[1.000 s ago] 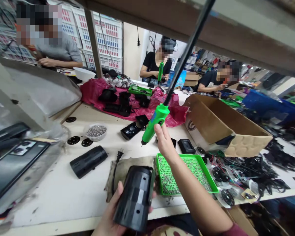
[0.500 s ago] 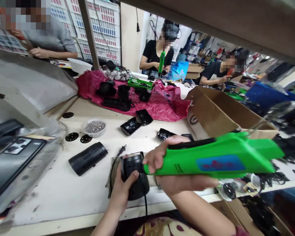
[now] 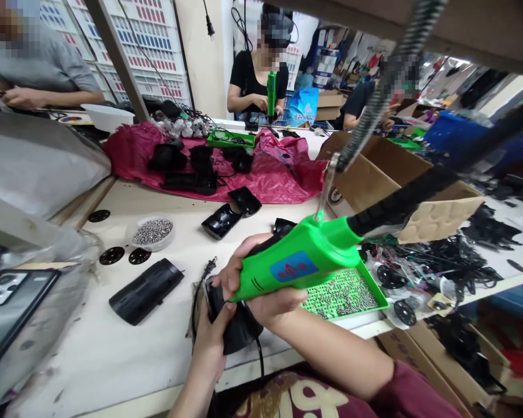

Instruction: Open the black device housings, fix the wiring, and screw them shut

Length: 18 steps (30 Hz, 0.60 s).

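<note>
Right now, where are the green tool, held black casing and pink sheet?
Green tool [image 3: 290, 264], head view: its labelled body.
Black casing [image 3: 241, 334], head view: its lower side.
Pink sheet [image 3: 283, 176], head view: its right part.

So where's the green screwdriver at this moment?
The green screwdriver is just right of centre in the head view, gripped in the right hand, its tip end hidden, close by the black casing that the left hand holds.

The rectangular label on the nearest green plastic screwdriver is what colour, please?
The label is blue with red markings, best seen in the head view.
</note>
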Motion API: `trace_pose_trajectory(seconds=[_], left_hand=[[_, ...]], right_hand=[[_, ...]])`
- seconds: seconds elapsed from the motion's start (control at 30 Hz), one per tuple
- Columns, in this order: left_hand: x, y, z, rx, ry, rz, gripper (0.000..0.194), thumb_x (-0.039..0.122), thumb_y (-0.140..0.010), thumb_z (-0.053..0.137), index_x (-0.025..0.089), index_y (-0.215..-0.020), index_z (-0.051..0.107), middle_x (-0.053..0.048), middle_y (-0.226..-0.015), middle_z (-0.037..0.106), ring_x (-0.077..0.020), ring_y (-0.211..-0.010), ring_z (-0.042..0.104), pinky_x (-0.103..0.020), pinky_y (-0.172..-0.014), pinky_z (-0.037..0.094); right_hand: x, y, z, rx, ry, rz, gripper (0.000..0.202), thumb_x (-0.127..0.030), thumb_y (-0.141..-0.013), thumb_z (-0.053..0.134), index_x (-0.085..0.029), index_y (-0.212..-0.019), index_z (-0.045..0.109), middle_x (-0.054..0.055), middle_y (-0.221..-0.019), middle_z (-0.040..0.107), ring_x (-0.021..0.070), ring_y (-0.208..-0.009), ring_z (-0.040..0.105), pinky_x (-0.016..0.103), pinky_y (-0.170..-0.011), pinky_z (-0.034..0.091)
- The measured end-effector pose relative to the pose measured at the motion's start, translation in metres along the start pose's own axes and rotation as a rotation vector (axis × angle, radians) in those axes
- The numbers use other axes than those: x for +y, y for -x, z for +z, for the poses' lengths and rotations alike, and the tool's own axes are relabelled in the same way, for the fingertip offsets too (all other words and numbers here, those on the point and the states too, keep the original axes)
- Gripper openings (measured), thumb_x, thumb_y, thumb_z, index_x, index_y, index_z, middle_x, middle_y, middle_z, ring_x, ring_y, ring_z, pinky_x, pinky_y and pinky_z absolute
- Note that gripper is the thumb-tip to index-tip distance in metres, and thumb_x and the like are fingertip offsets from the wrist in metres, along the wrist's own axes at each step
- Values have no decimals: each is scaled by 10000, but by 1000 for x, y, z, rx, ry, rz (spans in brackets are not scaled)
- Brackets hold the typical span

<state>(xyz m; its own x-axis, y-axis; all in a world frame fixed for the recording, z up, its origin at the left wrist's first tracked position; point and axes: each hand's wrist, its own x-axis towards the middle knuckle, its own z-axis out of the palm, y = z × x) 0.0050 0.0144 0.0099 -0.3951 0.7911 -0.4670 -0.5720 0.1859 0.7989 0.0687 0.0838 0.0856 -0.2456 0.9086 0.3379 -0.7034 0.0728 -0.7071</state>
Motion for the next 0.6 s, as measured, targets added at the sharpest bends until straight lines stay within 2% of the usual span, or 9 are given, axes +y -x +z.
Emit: trace_pose_trajectory(seconds=[0.1,0.23,0.43,0.6], left_hand=[[-1,1,0,-11,-3,-3,784,416,-639,803,257,-1334,475,-89,-1304,614,-325,-1289,508,-439,-1058,429],[-2,2,0,-37,-21,55,812,396,-635,810,266,-1356,461,-76,-1313,615,-307,-1275,523,-391,-1031,451],[-3,0,-5,-58,-4,-18,913,399,-587,836,262,-1393,431,-62,-1211,669,-303,-1158,608,-371,-930,519],[-6,-6,-10,-79,-22,-7,800,388,-591,843,290,-1311,510,-43,-1307,617,-289,-1293,501,-354,-1014,452]], right_hand=[[-4,-1,0,8,9,28,747,-865,-480,663,-248,-887,551,-52,-535,533,138,-403,502,376,-585,581],[-18,-2,3,-25,19,-80,697,-860,-588,602,-257,-934,581,-68,-519,525,125,-375,485,377,-584,582],[-34,1,5,-44,12,-182,668,-838,-673,560,-242,-974,591,-62,-531,518,123,-382,491,359,-558,579],[-30,-1,6,-34,9,-154,662,-824,-649,607,-242,-965,608,-56,-526,537,130,-384,499,375,-562,588]])
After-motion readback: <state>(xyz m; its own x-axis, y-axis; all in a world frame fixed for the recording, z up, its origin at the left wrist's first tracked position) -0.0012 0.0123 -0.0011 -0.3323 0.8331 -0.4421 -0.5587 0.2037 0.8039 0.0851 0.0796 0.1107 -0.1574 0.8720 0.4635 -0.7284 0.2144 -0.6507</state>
